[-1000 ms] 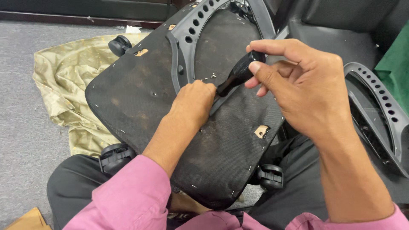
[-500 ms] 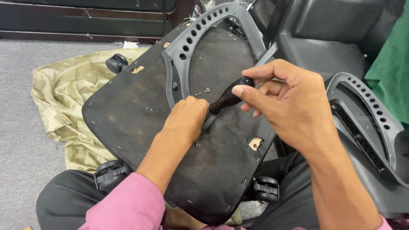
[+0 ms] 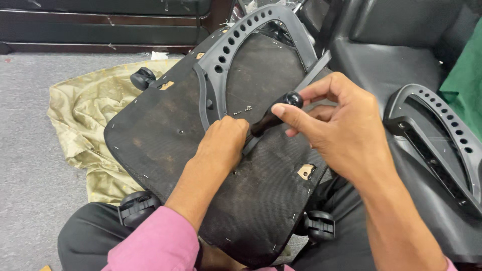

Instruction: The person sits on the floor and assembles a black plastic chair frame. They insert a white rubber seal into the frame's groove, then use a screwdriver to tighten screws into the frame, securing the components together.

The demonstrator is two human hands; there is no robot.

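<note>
The chair seat (image 3: 165, 135) lay upside down across my lap, black fabric underside up, a grey armrest (image 3: 236, 45) at its 12 o'clock. My right hand (image 3: 341, 130) gripped a screwdriver (image 3: 273, 114) by its black handle; my left hand (image 3: 223, 143) was closed at its tip. I judged a staple was being pried; next called for steady levering.

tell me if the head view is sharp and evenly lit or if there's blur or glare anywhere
Head view: mostly sharp and softly, evenly lit; staples on the black seat underside read clearly. Mild sheen on the tool handle gripped by the right hand; soft shadow beneath the left hand. Edges look slightly stretched.
</note>
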